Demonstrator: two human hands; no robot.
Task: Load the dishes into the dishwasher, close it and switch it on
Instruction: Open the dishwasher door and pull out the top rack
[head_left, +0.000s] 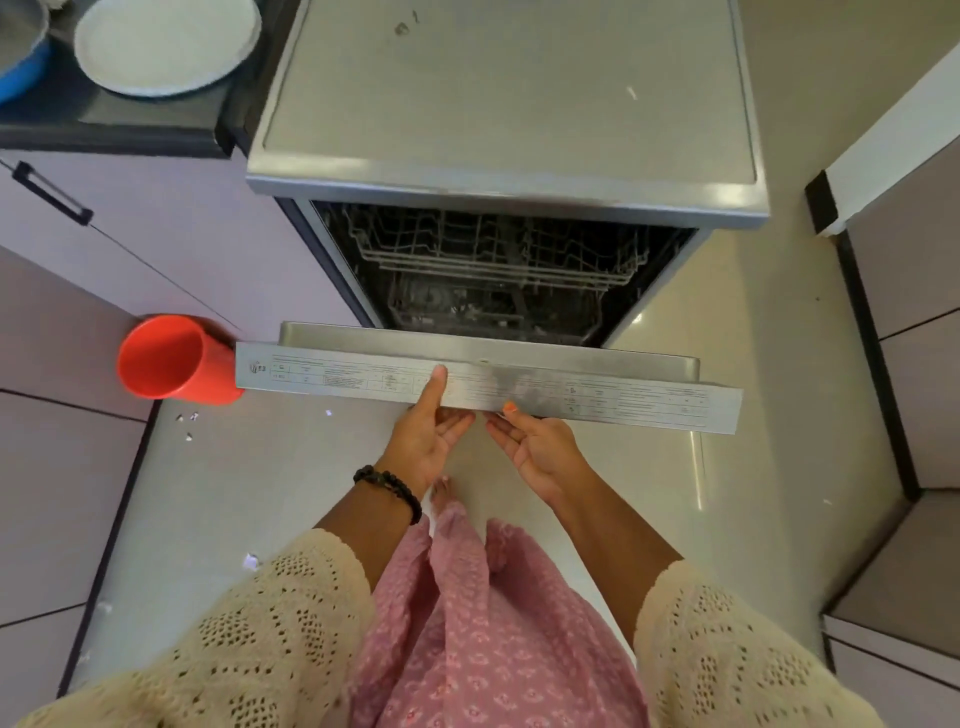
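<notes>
- While the dishwasher door (488, 387) hangs partly lowered, both hands meet under the middle of its top edge, palms up.
- The left hand (423, 441) holds that edge, thumb laid on the printed top strip, fingers curled beneath.
- The right hand (537, 449) sits just beside it, fingers loosely spread under the edge, one fingertip touching the strip.
- An orange cup (174, 358) lies on its side at the door's left end.
- Beyond the door, the wire racks (498, 249) show inside the dishwasher (504, 104).
- Left of the dishwasher, white plates (166, 44) and a blue pot (21, 57) rest on the dark counter (119, 122).
</notes>
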